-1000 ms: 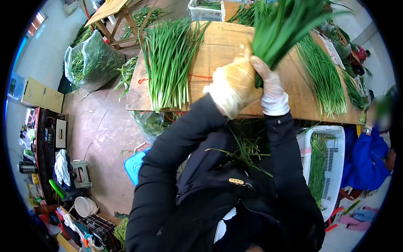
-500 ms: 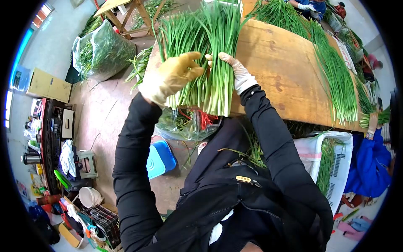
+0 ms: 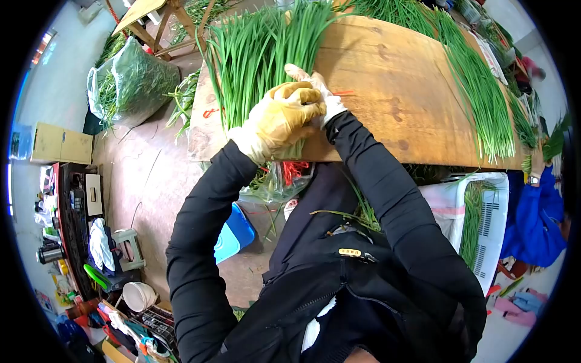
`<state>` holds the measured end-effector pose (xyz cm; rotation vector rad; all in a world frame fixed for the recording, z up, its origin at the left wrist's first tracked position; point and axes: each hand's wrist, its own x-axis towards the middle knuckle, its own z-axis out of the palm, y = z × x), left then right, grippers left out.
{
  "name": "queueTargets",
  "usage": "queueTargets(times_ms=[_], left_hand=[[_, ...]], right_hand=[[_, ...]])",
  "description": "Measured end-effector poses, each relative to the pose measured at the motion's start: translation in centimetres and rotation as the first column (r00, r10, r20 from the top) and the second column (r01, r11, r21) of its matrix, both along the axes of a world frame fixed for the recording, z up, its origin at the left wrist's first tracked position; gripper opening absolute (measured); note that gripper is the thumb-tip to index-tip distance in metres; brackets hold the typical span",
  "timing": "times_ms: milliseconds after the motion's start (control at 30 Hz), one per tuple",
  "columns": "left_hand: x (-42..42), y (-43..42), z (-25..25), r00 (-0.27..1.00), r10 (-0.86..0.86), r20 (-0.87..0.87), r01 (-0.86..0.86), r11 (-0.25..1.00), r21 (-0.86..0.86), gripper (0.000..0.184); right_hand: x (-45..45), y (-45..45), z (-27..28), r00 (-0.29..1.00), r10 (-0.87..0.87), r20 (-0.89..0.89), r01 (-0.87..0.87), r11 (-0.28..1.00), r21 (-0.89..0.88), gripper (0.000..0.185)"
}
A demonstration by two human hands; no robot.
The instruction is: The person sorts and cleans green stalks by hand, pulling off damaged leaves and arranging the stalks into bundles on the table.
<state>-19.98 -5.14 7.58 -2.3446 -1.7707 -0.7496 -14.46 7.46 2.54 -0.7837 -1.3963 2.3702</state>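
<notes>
A thick bundle of garlic chives (image 3: 257,63) lies on the near left part of the wooden table (image 3: 387,91), leaves pointing away from me. My left hand (image 3: 284,115), in a yellowed glove, is closed over the lower stalks with its fingers curled. Pressed against the bundle's right side is my right hand (image 3: 316,91), gloved in a paler colour, thumb stretched along the leaves and the other fingers mostly hidden. A red tie (image 3: 210,113) shows left of the bundle, and a red strip (image 3: 345,92) sticks out beside my right wrist. Most stalk ends are covered by my hands.
More chives (image 3: 478,91) lie along the table's right side. Below the edge hangs a plastic bag with red ties (image 3: 293,172). A white crate (image 3: 493,230) stands at right, a blue lidded box (image 3: 233,233) on the floor. A blue-sleeved person (image 3: 535,212) works at far right.
My left hand has moved right and closed over the lower stalks, close to my right hand. The separate right-hand clump now lies against the rest. Red tie ends have come into view.
</notes>
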Motion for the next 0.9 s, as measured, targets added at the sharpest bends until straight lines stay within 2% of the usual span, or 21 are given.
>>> queueTargets(times_ms=[33, 67, 100, 133, 167, 200, 233, 300, 333, 367, 467, 567, 667, 700, 767, 800, 833, 900], left_hand=[[0.0, 0.1, -0.5, 1.000, -0.009, 0.002, 0.009, 1.000, 0.001, 0.031], [-0.1, 0.1, -1.0, 1.000, 0.007, 0.017, -0.007, 1.000, -0.022, 0.032], [-0.2, 0.1, -1.3, 0.999, 0.026, 0.034, -0.024, 0.999, -0.045, 0.032], [-0.4, 0.2, -1.9, 0.999, 0.033, 0.009, -0.032, 0.995, -0.090, 0.033], [-0.1, 0.2, -2.2, 0.999, 0.029, 0.015, -0.028, 0.996, -0.090, 0.033], [0.2, 0.3, -2.4, 0.996, 0.068, -0.055, -0.075, 0.989, -0.131, 0.034], [0.6, 0.3, -2.6, 0.986, 0.104, -0.127, -0.124, 0.978, -0.167, 0.034], [2.0, 0.9, -2.8, 0.947, 0.201, -0.250, -0.261, 0.936, -0.237, 0.041], [2.6, 1.0, -2.6, 0.944, 0.215, -0.249, -0.278, 0.928, -0.250, 0.042], [3.1, 1.1, -2.5, 0.941, 0.230, -0.249, -0.294, 0.918, -0.264, 0.043], [3.4, 1.7, -4.1, 0.934, 0.233, -0.272, -0.297, 0.928, -0.225, 0.039], [3.8, 1.7, -4.6, 0.899, 0.266, -0.348, -0.349, 0.916, -0.200, 0.033], [4.6, 2.1, -5.5, 0.840, 0.352, -0.412, -0.447, 0.880, -0.160, 0.027], [4.6, 2.5, -6.8, 0.828, 0.408, -0.385, -0.512, 0.829, -0.223, 0.025], [5.6, 2.0, -6.0, 0.728, 0.478, -0.492, -0.587, 0.805, -0.087, 0.024], [5.6, 2.4, -6.5, 0.780, 0.540, -0.317, -0.584, 0.810, -0.057, 0.026], [5.6, 2.5, -7.1, 0.776, 0.547, -0.314, -0.590, 0.805, -0.058, 0.026], [5.7, 2.6, -6.6, 0.788, 0.463, -0.406, -0.561, 0.812, -0.161, 0.030]], right_hand=[[-0.1, 1.0, -0.2, 0.992, 0.029, 0.119, -0.049, 0.985, 0.168, 0.056], [0.3, 1.9, -0.5, 0.958, 0.064, 0.278, -0.138, 0.957, 0.256, 0.068], [1.0, 2.8, 0.2, 0.936, 0.026, 0.352, -0.195, 0.869, 0.455, 0.070], [1.7, 3.7, 0.9, 0.905, -0.045, 0.424, -0.255, 0.740, 0.623, 0.072], [2.8, 4.3, 4.1, 0.859, 0.048, 0.510, -0.421, 0.632, 0.650, 0.073], [2.9, 6.9, 2.4, 0.860, 0.027, 0.509, -0.469, 0.434, 0.769, 0.069], [4.2, 6.5, 2.7, 0.933, -0.102, 0.346, -0.312, 0.252, 0.916, 0.056], [5.6, 7.1, 3.3, 0.816, -0.005, 0.577, -0.563, 0.217, 0.798, 0.048], [6.0, 6.7, 3.1, 0.791, 0.048, 0.610, -0.612, 0.107, 0.784, 0.049], [6.9, 5.7, 2.6, 0.817, 0.030, 0.576, -0.576, -0.013, 0.817, 0.042], [8.0, 3.8, 1.4, 0.840, 0.045, 0.541, -0.542, 0.104, 0.834, 0.033], [8.8, 2.7, -0.6, 0.879, 0.020, 0.477, -0.477, 0.024, 0.878, 0.018], [9.0, 2.6, -0.7, 0.899, 0.052, 0.436, -0.433, -0.055, 0.900, 0.014], [9.1, 3.1, -0.7, 0.900, 0.062, 0.432, -0.429, -0.061, 0.901, 0.014], [9.4, 4.3, -1.1, 0.886, 0.080, 0.457, -0.455, -0.043, 0.890, 0.013], [9.5, 4.7, -1.1, 0.886, 0.140, 0.442, -0.447, 0.005, 0.894, 0.014], [9.5, 4.7, -1.3, 0.883, 0.146, 0.445, -0.450, 0.000, 0.893, 0.014], [9.6, 4.6, -1.3, 0.877, 0.267, 0.400, -0.443, 0.125, 0.888, 0.014]])
